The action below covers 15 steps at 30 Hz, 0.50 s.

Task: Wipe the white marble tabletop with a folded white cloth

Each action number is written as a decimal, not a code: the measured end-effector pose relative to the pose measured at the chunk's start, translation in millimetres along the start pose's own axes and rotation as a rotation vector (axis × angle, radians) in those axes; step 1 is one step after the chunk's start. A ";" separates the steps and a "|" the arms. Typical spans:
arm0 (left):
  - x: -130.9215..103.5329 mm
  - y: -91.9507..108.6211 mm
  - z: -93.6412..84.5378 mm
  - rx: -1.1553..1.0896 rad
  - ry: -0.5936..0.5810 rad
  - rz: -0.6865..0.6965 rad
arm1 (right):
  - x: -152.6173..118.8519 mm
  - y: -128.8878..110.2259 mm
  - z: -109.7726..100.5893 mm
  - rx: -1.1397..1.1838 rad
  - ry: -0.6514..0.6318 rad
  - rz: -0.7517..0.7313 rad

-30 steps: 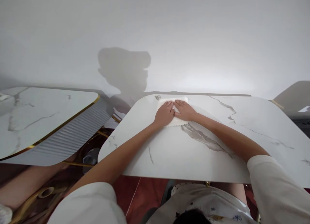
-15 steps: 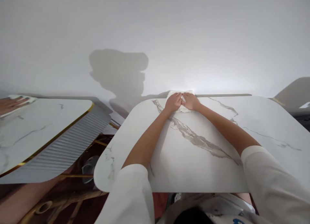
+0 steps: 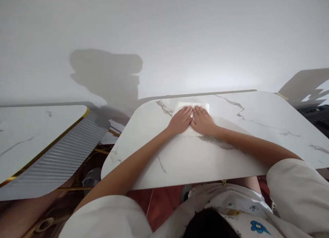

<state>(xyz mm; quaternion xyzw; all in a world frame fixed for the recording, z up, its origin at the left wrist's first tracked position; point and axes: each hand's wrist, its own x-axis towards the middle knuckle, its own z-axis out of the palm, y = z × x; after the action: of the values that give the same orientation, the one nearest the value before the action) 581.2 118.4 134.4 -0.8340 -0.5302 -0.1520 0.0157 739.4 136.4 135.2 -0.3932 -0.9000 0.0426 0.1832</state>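
Observation:
A white cloth point(image 3: 192, 131) lies flat on the white marble-patterned tabletop point(image 3: 185, 162), near its back part. My left hand point(image 3: 181, 120) presses on the cloth's left side with fingers stretched out. On the right side of the cloth rests my right hand point(image 3: 203, 121), its fingers also extended and lying flat. The two hands touch or nearly touch at the thumbs. Their palms and the cloth under them are hidden.
To the left stands another marble-patterned table point(image 3: 38, 135) with a gold edge and a ribbed grey side point(image 3: 66, 149). A pale wall point(image 3: 164, 42) with shadows rises behind. Dark objects point(image 3: 316, 114) sit at the far right.
Both my hands and the cloth have moved back from the wall edge toward me. The other person's hand on a cloth at the far left has left the view. The camera view has shifted.

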 end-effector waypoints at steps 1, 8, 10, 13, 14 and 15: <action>-11.8 6.6 -4.3 0.006 -0.002 -0.023 | -9.0 -8.8 -2.4 0.013 0.002 -0.010; -96.8 44.3 -35.8 0.050 -0.046 -0.138 | -56.1 -69.9 -12.3 0.077 -0.017 -0.116; -118.5 54.9 -43.7 0.062 -0.043 -0.176 | -66.2 -84.1 -14.4 0.101 -0.033 -0.158; -144.3 73.6 -51.3 0.082 -0.028 -0.246 | -81.3 -98.1 -19.6 0.143 -0.046 -0.236; -150.6 80.4 -52.5 0.089 -0.024 -0.268 | -86.5 -100.4 -21.7 0.155 -0.049 -0.257; -155.7 87.3 -53.0 0.097 -0.020 -0.286 | -91.8 -101.5 -23.9 0.166 -0.051 -0.273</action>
<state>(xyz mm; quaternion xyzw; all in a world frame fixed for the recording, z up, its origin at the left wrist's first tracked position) 585.3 -66.6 154.6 -0.7496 -0.6506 -0.1185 0.0289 735.1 -1.4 152.7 -0.2495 -0.9429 0.1014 0.1961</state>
